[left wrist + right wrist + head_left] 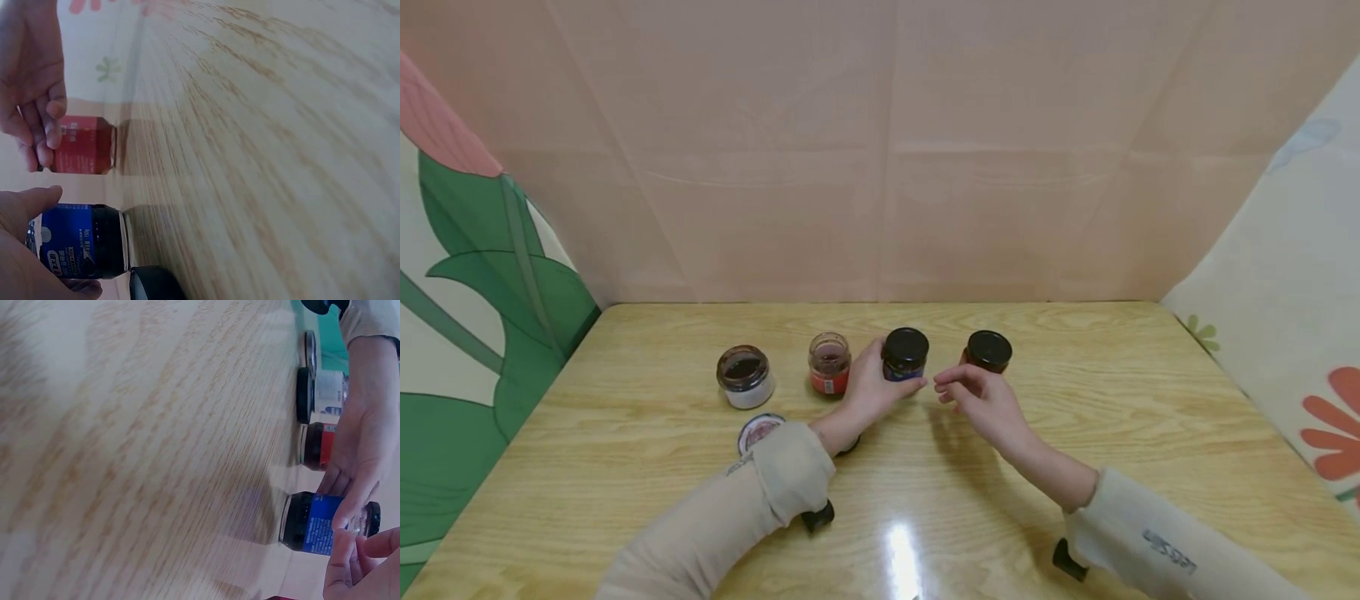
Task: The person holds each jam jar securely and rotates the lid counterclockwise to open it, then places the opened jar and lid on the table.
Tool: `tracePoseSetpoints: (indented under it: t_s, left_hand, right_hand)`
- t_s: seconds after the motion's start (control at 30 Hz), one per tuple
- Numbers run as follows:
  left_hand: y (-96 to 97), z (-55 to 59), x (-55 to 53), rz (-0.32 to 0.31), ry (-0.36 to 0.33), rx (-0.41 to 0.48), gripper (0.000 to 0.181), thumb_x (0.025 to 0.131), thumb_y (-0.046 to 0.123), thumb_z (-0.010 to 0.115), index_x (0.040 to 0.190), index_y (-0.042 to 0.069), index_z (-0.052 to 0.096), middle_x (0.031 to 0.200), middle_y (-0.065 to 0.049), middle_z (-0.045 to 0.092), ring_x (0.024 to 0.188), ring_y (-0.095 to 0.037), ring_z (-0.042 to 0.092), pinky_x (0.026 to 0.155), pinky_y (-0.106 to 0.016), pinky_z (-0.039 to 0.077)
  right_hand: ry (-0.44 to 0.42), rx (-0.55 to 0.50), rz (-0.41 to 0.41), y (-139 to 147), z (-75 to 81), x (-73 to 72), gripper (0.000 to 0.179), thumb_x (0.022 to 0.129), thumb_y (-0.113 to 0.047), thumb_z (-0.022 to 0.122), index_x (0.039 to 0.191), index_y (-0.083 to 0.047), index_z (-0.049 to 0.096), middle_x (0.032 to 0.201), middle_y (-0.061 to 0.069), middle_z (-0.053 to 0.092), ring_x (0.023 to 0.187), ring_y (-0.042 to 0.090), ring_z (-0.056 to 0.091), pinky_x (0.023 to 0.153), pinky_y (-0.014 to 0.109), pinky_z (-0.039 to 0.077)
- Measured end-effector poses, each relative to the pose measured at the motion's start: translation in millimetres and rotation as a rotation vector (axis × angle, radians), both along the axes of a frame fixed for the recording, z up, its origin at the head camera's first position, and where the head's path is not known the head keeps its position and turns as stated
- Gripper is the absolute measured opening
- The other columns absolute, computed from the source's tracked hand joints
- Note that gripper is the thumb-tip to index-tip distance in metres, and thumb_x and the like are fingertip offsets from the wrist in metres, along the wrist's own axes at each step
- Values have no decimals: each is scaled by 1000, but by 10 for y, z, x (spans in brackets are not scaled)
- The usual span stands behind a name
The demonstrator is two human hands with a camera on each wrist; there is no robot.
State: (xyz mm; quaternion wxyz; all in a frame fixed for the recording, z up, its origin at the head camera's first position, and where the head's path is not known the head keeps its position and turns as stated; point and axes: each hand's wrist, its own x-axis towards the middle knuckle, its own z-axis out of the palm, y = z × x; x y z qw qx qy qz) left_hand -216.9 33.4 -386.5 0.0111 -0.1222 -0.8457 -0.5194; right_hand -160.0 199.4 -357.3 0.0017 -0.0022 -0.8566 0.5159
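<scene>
A jar (906, 348) with a black lid and a blue label (72, 240) stands upright on the table. My left hand (868, 387) grips it around the side, thumb toward the front. My right hand (988, 408) hovers just right of this jar, its fingers loosely bent with nothing held in them. Behind the right hand stands a lidded jar (989, 350) with a red label (81, 145), partly hidden by the fingers. Left of the gripping hand is a lidless red-labelled jar (830, 371) with dark contents.
Farther left stands a lidless jar (745, 382) with a white label. Two lids lie nearer on the table: a pale printed lid (758, 430) and a black lid (850, 446), both partly covered by the left arm. A pinkish cloth (880, 167) hangs behind the table.
</scene>
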Motion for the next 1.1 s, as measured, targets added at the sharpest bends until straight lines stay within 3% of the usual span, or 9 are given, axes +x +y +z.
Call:
tracePoseSetpoints:
  t_s: [0.47, 0.7, 1.1]
  left_hand:
    - [20, -31, -1, 32, -31, 12, 59, 75, 19, 82, 122, 3, 51, 119, -16, 63, 115, -29, 58, 100, -42, 44]
    - [-62, 36, 65, 22, -65, 6, 56, 72, 18, 84, 116, 7, 51, 113, -14, 64, 109, -29, 58, 97, -43, 44]
    - [-140, 84, 172, -65, 43, -38, 55, 71, 21, 85, 111, 11, 50, 105, -8, 64, 100, -23, 60, 88, -39, 47]
  right_hand:
    - [14, 0, 16, -16, -9, -1, 21, 95, -2, 50, 107, 9, 64, 102, 23, 68, 86, 23, 67, 72, 36, 55]
    - [17, -14, 12, -26, -20, 6, 21, 95, -2, 51, 107, 8, 65, 101, 22, 68, 86, 21, 67, 72, 34, 55]
    - [71, -59, -12, -19, -22, 29, 20, 96, -4, 51, 110, 6, 62, 104, 22, 67, 86, 18, 65, 69, 27, 53]
